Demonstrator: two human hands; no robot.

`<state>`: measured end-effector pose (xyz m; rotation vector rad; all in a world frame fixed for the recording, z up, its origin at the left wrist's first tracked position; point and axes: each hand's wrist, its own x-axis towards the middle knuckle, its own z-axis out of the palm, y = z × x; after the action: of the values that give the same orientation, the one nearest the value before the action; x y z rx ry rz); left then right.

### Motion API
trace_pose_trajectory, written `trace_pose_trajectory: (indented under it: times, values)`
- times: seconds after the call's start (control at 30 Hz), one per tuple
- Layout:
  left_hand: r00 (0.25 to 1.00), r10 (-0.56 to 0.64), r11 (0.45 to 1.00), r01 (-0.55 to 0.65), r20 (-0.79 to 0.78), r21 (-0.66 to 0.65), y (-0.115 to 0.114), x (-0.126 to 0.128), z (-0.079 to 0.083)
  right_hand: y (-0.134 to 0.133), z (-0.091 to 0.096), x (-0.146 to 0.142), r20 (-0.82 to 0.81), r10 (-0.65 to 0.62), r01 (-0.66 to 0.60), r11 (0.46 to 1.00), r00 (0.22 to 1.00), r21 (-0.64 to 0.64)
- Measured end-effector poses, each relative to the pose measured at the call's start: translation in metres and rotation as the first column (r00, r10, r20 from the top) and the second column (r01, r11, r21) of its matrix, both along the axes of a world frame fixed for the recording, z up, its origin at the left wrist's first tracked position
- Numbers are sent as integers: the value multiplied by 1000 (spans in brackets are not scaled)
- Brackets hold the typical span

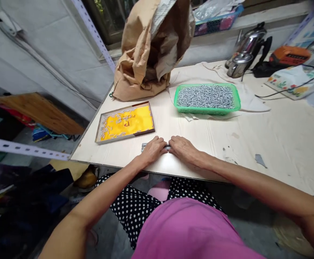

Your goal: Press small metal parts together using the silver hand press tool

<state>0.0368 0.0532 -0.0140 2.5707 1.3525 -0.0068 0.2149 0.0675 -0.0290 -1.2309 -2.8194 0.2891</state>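
Both hands rest palm-down near the front edge of the surface (254, 144). The left hand (153, 151) has its grip curled over a small metal piece (144, 145) lying flat beneath it. The right hand (184, 149) touches the piece's other end; I cannot tell whether its grip pinches it. A green basket (207, 109) of metal parts sits well behind, with a yellow-lined tray (135, 120) to its left.

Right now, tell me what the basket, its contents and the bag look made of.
Basket: green plastic, slotted moulded walls, slight gloss.
Contents: probably metal, small silvery shiny pieces.
Bag: brown kraft paper, matt and creased, seemingly with a whitish woven lining.
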Motion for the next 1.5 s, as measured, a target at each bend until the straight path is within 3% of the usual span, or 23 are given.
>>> trace_pose_trajectory:
  times: [0.27,0.53,0.67,0.77,0.87,0.93,1.0,1.1,1.17,1.3,1.5]
  values:
    - [998,37,997,-35,-43,63,-5,3,-8,9,-9,11,30,94,-95,995,995,41]
    - [998,61,990,-64,33,125,-37,-6,-16,11,-10,24,31,212,-213,976,977,45]
    - [994,72,982,-85,80,167,-53,-8,-25,14,-8,22,44,147,-147,989,988,10]
    - [990,90,962,-115,113,246,-78,11,-21,15,-9,21,56,86,-88,995,995,39]
    - [969,-99,924,4,228,382,-127,52,-15,17,-13,24,39,87,-89,993,995,75]
    - [897,-308,886,150,316,439,-164,86,-18,19,-17,26,24,88,-90,991,996,100]
    - [832,-380,892,215,405,397,-196,114,-28,21,-20,29,9,91,-92,988,996,120]
    - [830,-310,950,256,463,177,-221,133,-48,23,-24,31,-13,98,-95,986,995,137]
    - [843,-264,964,248,469,96,-223,130,-55,24,-25,31,-20,95,-90,984,995,156]
    - [865,-132,991,114,484,68,-217,113,-56,23,-24,28,2,70,-69,983,998,170]
    - [863,-106,993,116,494,10,-218,114,-67,17,-20,21,32,19,-23,987,999,156]
